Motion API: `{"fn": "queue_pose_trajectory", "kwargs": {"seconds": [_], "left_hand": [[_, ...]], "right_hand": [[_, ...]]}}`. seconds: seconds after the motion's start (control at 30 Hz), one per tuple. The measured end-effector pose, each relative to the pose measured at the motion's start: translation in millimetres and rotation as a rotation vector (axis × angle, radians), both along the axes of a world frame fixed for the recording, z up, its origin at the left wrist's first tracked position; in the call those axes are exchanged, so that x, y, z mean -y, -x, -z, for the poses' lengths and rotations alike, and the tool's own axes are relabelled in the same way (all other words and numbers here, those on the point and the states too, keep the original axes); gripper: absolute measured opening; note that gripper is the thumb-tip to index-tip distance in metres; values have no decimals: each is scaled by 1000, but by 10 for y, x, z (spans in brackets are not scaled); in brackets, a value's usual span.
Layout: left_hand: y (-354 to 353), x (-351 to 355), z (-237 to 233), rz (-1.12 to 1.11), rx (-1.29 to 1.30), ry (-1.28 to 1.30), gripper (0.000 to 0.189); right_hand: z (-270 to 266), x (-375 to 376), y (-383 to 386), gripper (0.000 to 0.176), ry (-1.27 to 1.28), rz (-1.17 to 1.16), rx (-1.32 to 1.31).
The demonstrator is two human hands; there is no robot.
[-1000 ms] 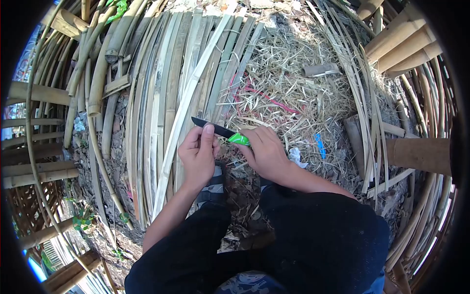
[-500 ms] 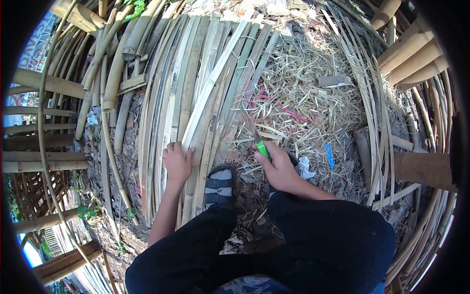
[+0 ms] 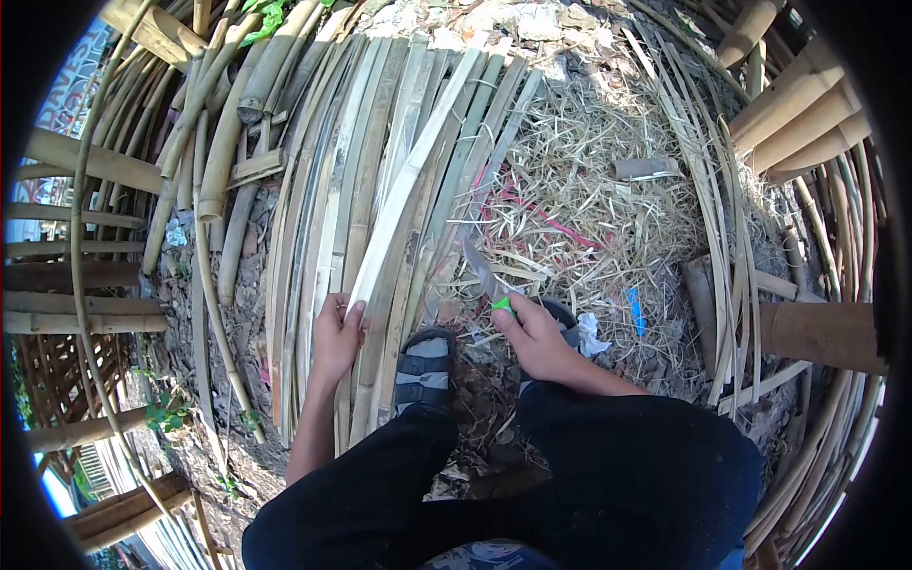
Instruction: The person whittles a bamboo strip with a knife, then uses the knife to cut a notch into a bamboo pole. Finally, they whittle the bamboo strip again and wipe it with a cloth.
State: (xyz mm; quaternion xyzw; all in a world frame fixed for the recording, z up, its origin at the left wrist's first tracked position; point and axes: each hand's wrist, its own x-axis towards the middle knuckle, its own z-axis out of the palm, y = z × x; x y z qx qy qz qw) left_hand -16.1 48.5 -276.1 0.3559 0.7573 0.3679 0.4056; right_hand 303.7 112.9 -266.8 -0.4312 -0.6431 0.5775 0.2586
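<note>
My left hand (image 3: 338, 340) is closed on the near end of a pale bamboo strip (image 3: 407, 180), thumb on top. That strip slants away over a row of other long bamboo strips (image 3: 356, 204) laid on the ground. In my right hand (image 3: 540, 340) is a knife (image 3: 483, 271) with a green handle, my fingers wrapped round it. Its blade points forward and slightly left, over the shavings and apart from the pale strip. My feet in dark sandals (image 3: 424, 370) are between the two hands.
Bamboo shavings (image 3: 589, 180) cover the ground ahead, with pink string (image 3: 560, 228) among them. A blue scrap (image 3: 637, 312) and crumpled white paper (image 3: 593, 334) lie right of my knife hand. More strips (image 3: 708, 180) lie at right; bamboo poles (image 3: 223, 157) stand at left.
My left hand has gripped the pale strip's near end and turned it slightly. My right hand has drawn back a little, and the knife blade now shows its broad side.
</note>
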Motion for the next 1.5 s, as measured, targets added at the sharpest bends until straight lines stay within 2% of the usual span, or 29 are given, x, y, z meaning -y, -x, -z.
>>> {"fn": "queue_pose_trajectory", "kwargs": {"seconds": [0.1,0.17,0.2,0.27,0.3,0.37,0.4,0.47,0.53,0.6,0.73,0.87,1.03,1.37,1.43,1.5], "left_hand": [[-230,64,-344,-39,209,18,26],[-404,69,-466,-51,269,7,24],[-485,51,-519,-56,326,-11,22],[-589,1,-596,-19,381,20,19],[-642,-22,-612,23,465,28,19],[-712,-100,-710,102,588,65,23],[-737,-135,-779,94,591,70,23],[-773,-110,-857,245,653,95,22],[-818,-44,-854,228,659,97,27],[-883,-54,-932,255,639,90,34],[-964,-52,-1005,204,477,160,32],[-954,-13,-1017,207,455,180,29],[-966,-15,-1021,208,454,186,26],[-1018,-7,-1011,203,446,147,24],[-1017,1,-1000,224,439,127,24],[-1011,9,-1000,237,431,136,23]], "right_hand": [[-162,-69,-19,43,-127,13,111],[-172,-101,39,48,-287,23,161],[-157,-124,79,48,-287,21,163],[-141,-162,152,46,-499,-31,178],[-154,-158,193,46,-500,-30,187],[-175,-165,267,41,-684,-82,148],[-182,-167,272,41,-677,-89,148],[-176,-141,339,39,-707,-82,183],[-160,-145,315,39,-702,-112,180],[-209,-185,279,41,-836,-101,234],[-191,-268,249,38,-894,-70,369],[-213,-376,156,38,-873,-79,461],[-280,-306,171,41,-886,-97,368],[-357,-236,271,47,-866,-12,348],[-361,-243,276,48,-805,-90,225],[-343,-203,276,47,-776,-110,207]]}}
